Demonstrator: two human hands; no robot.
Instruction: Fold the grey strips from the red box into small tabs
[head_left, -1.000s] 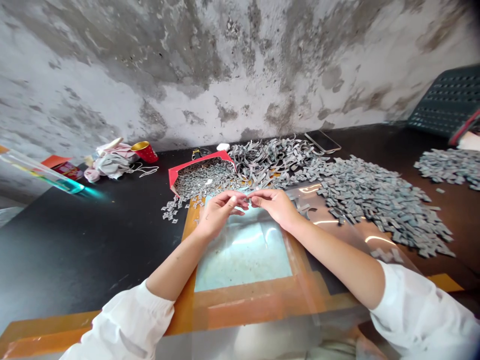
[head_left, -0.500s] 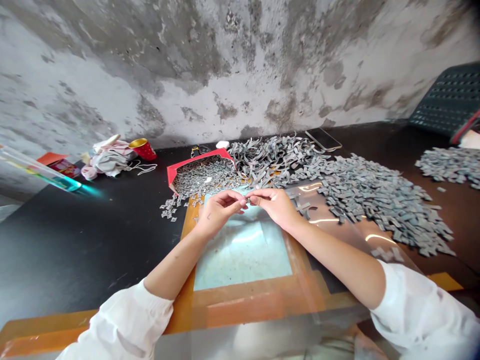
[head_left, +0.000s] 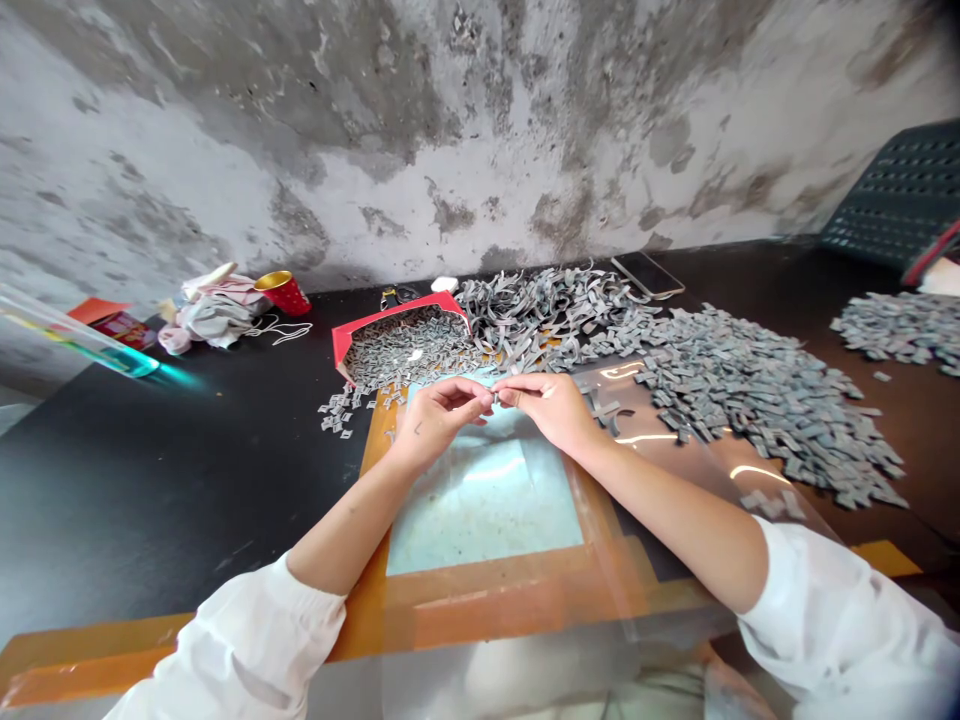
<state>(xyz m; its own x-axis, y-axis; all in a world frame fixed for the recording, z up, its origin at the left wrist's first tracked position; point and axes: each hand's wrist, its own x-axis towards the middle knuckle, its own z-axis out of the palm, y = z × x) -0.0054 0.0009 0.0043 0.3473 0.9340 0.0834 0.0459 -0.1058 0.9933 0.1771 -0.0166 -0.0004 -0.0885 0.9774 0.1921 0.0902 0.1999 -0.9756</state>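
Left hand [head_left: 442,420] and right hand [head_left: 547,410] raised at centre, forearms angled inward and wrists slightly bent, over a clear panel [head_left: 484,510] edged in orange tape; fingers [head_left: 469,400] of both hands pinched narrow on a small grey folded strip [head_left: 495,398], held between the fingertips above the panel's far edge. Around the hands, a red-rimmed tray [head_left: 352,340] of cut pieces ahead and a heap of grey strips [head_left: 750,410] to the right, on a black worktop [head_left: 150,480]. Hand pose almost unchanged from one second earlier.
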